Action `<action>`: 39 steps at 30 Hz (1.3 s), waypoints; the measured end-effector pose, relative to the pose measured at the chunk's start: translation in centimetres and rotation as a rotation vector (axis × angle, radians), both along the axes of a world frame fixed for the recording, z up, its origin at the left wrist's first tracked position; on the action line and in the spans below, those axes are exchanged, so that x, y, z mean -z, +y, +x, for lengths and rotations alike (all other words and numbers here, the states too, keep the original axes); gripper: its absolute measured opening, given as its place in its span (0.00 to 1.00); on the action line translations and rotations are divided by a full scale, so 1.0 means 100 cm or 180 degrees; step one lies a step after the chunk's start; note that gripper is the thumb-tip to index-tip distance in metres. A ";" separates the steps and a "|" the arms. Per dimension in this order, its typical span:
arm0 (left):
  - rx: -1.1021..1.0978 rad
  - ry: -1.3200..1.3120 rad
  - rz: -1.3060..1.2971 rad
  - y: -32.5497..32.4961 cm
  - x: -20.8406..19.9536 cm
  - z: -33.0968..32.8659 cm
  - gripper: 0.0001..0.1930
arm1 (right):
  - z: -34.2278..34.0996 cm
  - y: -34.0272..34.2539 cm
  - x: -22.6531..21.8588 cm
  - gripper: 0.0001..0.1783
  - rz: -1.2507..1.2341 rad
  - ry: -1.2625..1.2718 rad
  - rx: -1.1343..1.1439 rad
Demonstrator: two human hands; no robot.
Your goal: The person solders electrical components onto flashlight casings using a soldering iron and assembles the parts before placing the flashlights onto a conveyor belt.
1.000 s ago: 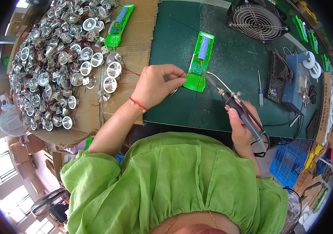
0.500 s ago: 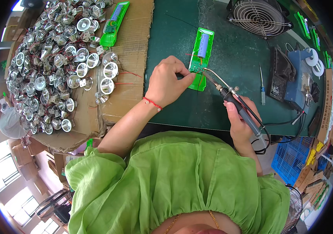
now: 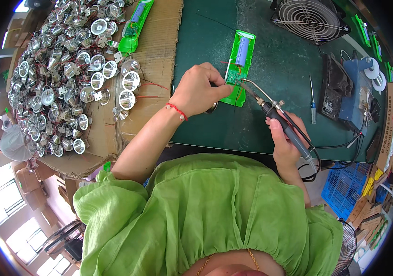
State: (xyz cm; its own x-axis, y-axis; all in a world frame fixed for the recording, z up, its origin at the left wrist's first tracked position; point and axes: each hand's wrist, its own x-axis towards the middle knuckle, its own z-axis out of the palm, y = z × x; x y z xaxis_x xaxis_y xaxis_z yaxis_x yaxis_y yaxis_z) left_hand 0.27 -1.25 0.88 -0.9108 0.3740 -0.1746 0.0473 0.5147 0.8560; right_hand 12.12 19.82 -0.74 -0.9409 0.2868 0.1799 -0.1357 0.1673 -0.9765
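A green plastic housing [image 3: 237,100] lies on the bench, holding a blue cylindrical battery [image 3: 242,52] and a small green circuit board [image 3: 234,78] with thin red wires. My left hand [image 3: 199,89] is closed in a pinch at the board's left edge; what its fingertips hold is too small to make out. Beneath its palm shows part of a shiny round rim [image 3: 212,108], mostly hidden. My right hand [image 3: 288,140] grips a soldering iron [image 3: 281,124] by its dark handle. The iron's bent metal tube [image 3: 254,84] reaches to the board's right side.
Many silvery reflector cups [image 3: 47,97] are heaped on cardboard [image 3: 157,60] at the left, with another green housing [image 3: 129,44] beside them. A screwdriver [image 3: 313,110], a blue soldering station [image 3: 352,92] with solder spools, and a fan [image 3: 309,20] stand at the right.
My left hand has shifted slightly left and up, and a shiny rim now shows under its palm. The housing sits slightly further right and up; the iron stays at the board.
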 end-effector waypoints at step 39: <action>0.0162 -0.0881 -0.0123 -0.001 -0.011 -0.016 0.11 | 0.001 0.002 -0.005 0.14 -0.0378 -0.0039 0.0032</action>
